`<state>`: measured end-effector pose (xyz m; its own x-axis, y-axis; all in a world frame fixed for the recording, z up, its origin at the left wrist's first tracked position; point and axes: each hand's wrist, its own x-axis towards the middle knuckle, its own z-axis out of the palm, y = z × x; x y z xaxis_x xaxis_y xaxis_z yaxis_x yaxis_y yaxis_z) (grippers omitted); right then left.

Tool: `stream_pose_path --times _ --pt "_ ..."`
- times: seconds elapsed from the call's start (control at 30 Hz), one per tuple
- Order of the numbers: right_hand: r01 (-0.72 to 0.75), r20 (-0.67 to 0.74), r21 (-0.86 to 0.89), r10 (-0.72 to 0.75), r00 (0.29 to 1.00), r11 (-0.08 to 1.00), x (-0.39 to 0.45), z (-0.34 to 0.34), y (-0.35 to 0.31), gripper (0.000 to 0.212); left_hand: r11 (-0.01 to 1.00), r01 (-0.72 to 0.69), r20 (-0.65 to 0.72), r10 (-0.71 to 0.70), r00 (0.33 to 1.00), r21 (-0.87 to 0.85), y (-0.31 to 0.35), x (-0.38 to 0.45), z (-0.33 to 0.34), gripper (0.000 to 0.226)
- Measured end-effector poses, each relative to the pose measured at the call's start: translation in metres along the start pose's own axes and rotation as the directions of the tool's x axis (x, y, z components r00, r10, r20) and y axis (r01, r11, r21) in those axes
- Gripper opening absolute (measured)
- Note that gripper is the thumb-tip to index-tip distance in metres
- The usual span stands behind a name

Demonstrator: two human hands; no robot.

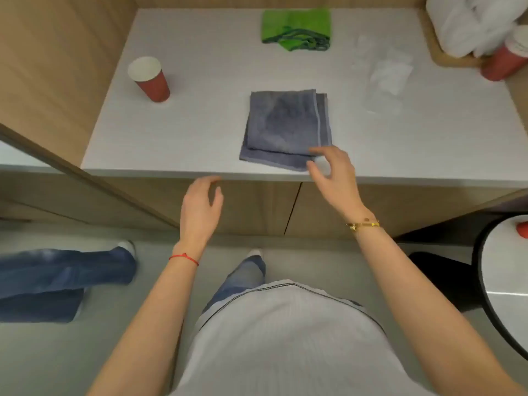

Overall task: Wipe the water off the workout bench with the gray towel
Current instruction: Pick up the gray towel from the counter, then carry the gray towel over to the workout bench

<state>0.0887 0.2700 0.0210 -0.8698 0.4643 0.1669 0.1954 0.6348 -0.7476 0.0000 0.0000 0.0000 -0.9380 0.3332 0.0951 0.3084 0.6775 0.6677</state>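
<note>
Reaching with spread fingers, the right hand [331, 172] hovers at the near corner of the folded gray towel [285, 128] on the bench [185, 132]; the left hand [201, 208] is open and empty. A one-corner pinch may unfold the towel. Two towels, gray and green [297, 28]; three red cups, the nearest [150, 80] well apart.

Red paper cup [149, 79] at left, green cloth [297, 28] at back, second red cup [503, 62] at right.

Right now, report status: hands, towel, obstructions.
Both hands open and empty; right hand at the near corner of the folded gray towel, left hand below the bench edge. Water patch far right. Nothing blocking the towel.
</note>
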Motion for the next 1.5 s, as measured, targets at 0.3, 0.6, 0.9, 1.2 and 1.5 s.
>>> stream_pose_path --times 0.3,0.6,0.9,1.2,1.5 --pt "0.001 0.135 -0.504 0.078 0.988 0.864 0.087 0.090 -0.007 0.084 0.930 -0.269 0.197 0.224 0.955 0.250 -0.044 0.101 -0.011 0.044" --pt "-0.164 -0.207 -0.585 0.050 0.977 0.795 0.042 0.116 -0.029 0.043 0.891 -0.404 0.357 0.315 0.880 0.209 -0.058 0.121 -0.019 0.039" --pt "-0.433 -0.426 -0.143 0.340 0.838 0.890 -0.088 0.107 -0.049 0.036 0.744 -0.641 0.439 0.647 0.624 -0.185 -0.008 0.092 -0.004 0.023" --pt "-0.834 -0.240 0.523 0.969 0.051 0.174 -0.367 0.165 -0.042 0.046 0.796 -0.595 0.904 0.333 0.269 -0.116 -0.026 0.011 0.063 0.020" --pt "-0.470 0.002 0.838 0.862 -0.508 -0.279 -0.583 0.298 -0.171 0.047 0.682 -0.731 0.998 0.031 0.050 0.015 -0.051 -0.133 0.076 0.029"
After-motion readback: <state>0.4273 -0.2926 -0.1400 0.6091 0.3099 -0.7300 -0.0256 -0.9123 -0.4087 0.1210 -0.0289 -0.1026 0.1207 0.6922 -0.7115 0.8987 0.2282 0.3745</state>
